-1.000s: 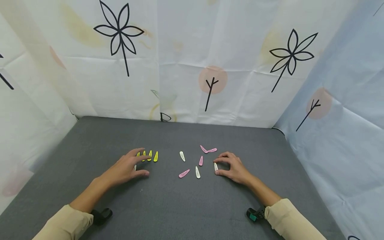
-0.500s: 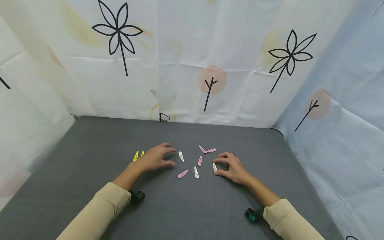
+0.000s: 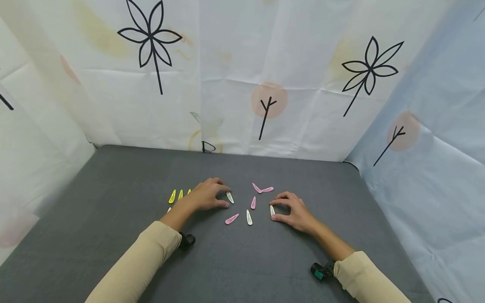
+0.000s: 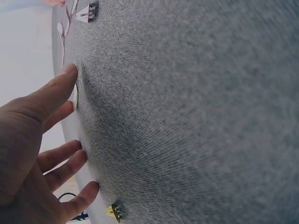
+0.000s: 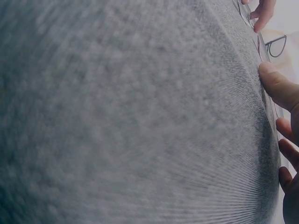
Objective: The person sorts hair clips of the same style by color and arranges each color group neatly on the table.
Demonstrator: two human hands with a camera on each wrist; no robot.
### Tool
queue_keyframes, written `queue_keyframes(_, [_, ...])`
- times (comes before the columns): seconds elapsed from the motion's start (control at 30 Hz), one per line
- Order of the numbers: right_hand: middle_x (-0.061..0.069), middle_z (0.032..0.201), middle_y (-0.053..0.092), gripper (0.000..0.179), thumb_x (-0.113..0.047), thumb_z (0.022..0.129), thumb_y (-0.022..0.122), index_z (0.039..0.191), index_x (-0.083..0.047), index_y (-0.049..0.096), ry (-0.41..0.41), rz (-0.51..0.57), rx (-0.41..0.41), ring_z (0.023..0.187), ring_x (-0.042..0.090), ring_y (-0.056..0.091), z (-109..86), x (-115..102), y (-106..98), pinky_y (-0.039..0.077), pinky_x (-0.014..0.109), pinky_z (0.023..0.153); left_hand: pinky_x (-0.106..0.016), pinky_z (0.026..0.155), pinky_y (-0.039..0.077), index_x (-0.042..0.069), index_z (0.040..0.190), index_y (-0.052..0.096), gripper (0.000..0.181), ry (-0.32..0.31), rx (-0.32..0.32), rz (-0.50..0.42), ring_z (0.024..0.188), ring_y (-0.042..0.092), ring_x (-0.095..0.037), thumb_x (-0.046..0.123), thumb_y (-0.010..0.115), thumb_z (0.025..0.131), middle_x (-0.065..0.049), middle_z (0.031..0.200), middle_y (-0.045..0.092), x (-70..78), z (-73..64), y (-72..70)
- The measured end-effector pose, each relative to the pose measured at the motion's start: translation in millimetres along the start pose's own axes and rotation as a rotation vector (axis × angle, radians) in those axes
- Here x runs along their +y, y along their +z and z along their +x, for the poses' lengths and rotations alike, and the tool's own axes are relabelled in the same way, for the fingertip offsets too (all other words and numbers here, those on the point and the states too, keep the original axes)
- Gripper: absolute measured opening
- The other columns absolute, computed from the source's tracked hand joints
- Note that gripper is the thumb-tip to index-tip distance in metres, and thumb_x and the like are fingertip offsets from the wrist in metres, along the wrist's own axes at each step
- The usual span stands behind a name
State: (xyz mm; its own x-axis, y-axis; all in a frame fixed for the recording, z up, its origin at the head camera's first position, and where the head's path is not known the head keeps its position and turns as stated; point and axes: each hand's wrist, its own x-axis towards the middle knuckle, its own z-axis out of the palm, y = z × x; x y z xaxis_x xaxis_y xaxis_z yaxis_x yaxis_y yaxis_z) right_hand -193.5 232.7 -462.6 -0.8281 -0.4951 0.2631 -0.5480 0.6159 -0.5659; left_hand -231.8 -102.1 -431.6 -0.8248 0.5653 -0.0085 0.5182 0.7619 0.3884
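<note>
My left hand reaches over a white snap hair clip, index fingertip at its upper end and thumb just left of its lower end. In the left wrist view, this white clip shows between thumb and index finger, which are spread. On the right, my right hand pinches another white hair clip end to end between thumb and index finger, low over the table. A third white clip lies between the hands, near pink hair clips scattered on the grey cloth.
Yellow hair clips stand in a row behind the left wrist, partly covered by that hand. Part of a white clip peeks out beside the left forearm. Printed white curtains border the grey table at the back and sides.
My left hand has moved right from the yellow clips to the white clip near the middle, uncovering some yellow clips. My right hand has stayed at its white clip.
</note>
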Motion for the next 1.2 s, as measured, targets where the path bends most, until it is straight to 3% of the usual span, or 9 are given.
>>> queue_keyframes(0.3, [0.009, 0.117, 0.060, 0.038, -0.022, 0.078, 0.086, 0.112, -0.010, 0.075, 0.000, 0.003, -0.004, 0.116, 0.033, 0.052, -0.8, 1.0, -0.6, 0.032, 0.058, 0.093, -0.059, 0.098, 0.041, 0.014, 0.125, 0.069, 0.046, -0.019, -0.026, -0.021, 0.126, 0.051, -0.036, 0.038, 0.077, 0.087, -0.016, 0.135, 0.055, 1.1, -6.6, 1.1])
queue_keyframes(0.67, [0.009, 0.117, 0.060, 0.038, -0.023, 0.079, 0.086, 0.112, -0.010, 0.075, -0.001, -0.006, -0.003, 0.116, 0.034, 0.052, -1.1, 1.6, -0.5, 0.033, 0.058, 0.093, -0.059, 0.096, 0.043, 0.012, 0.118, 0.072, 0.038, 0.047, 0.011, -0.020, 0.125, 0.052, -0.036, 0.034, 0.077, 0.087, -0.015, 0.133, 0.057, 1.9, -18.4, 6.1])
queue_keyframes(1.03, [0.009, 0.117, 0.060, 0.038, -0.023, 0.079, 0.085, 0.113, -0.011, 0.075, -0.001, -0.010, -0.005, 0.116, 0.034, 0.052, -1.2, 1.3, -0.3, 0.033, 0.058, 0.093, -0.056, 0.099, 0.042, 0.017, 0.100, 0.074, 0.019, 0.062, 0.038, -0.070, 0.123, 0.054, -0.033, 0.026, 0.080, 0.086, -0.011, 0.130, 0.061, 3.3, -3.9, 11.3])
queue_keyframes(1.2, [0.009, 0.118, 0.060, 0.038, -0.024, 0.079, 0.085, 0.113, -0.011, 0.075, 0.008, -0.005, -0.005, 0.117, 0.034, 0.051, -1.5, 1.1, 0.0, 0.032, 0.060, 0.095, -0.054, 0.098, 0.042, 0.014, 0.106, 0.072, 0.031, 0.030, 0.073, -0.077, 0.122, 0.055, -0.030, 0.032, 0.082, 0.082, -0.010, 0.128, 0.060, 2.5, 3.7, 15.0])
